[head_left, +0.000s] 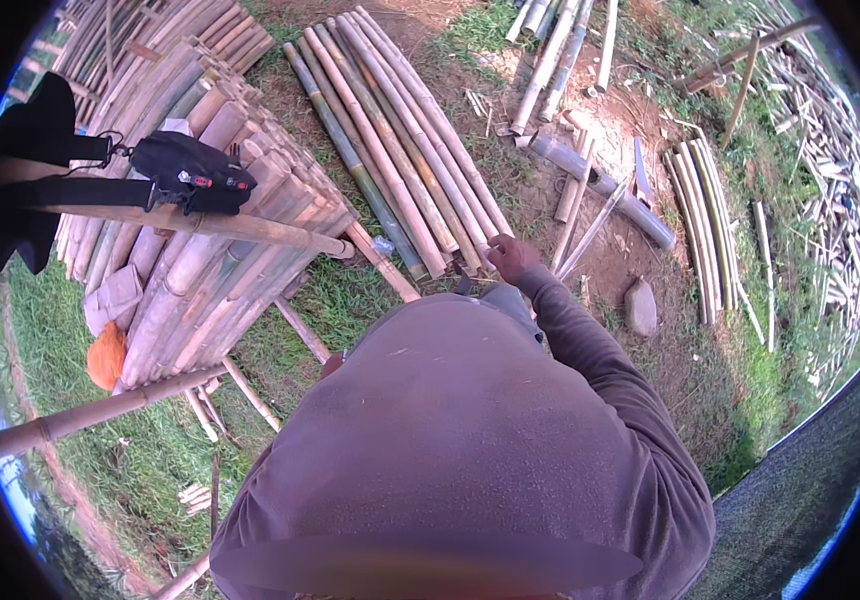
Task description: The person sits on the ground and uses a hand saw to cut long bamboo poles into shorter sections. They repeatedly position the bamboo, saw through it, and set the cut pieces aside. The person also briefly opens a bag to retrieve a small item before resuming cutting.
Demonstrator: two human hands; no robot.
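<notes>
Several cut bamboo poles (390, 130) lie side by side on the ground ahead of me, greenish on the left and tan on the right. My right hand (513, 258) is at the near end of the rightmost poles, its fingers bent round a pole's end. Of my left hand (332, 365), only a small part shows past my torso, close to a slanting bamboo piece (302, 330). Its fingers are hidden, so whether it holds anything cannot be told. A dark, flat pointed piece (464, 281) shows near the pole ends, partly covered by my body.
A large bamboo stack (240, 240) rises at left, with a black bag (193, 172) on a pole and an orange bundle (107, 356) beside it. At right are a thick grey bamboo tube (640, 212), a saw (642, 170), a stone (640, 306) and another pole row (700, 225).
</notes>
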